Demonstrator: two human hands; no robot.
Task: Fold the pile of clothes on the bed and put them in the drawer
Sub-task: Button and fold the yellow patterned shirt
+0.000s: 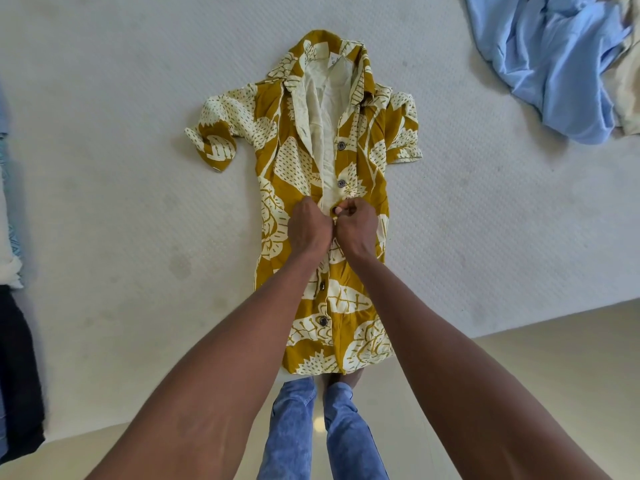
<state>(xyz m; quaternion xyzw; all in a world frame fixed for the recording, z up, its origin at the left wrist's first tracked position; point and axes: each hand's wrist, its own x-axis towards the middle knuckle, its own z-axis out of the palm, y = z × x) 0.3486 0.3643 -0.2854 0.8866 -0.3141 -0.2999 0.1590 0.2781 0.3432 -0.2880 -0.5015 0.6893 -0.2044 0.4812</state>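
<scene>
**Buttoning the printed dress before the fold**

A mustard-and-cream leaf-print dress (311,209) is lying face up in the centre of the frame on the bed (121,168), collar toward the top and hem hanging just over the near edge. It is spread flat with both short sleeves out, probably so the front can be closed and the folds come out even.

Both hands are working at the middle of the placket. The left hand (306,226) is curling round and gripping the left edge of the opening, while the right hand (356,230) is pinching the right edge at a dark button (336,210), apparently pushing it through its hole.

Five buttons are showing: two open ones above the hands, one at the fingers, two below that appear fastened.

One crumpled light blue garment (547,64) is waiting at the upper right. Dark and pale clothes (17,358) are lying at the left edge; their number is unclear. No drawer is showing.
</scene>
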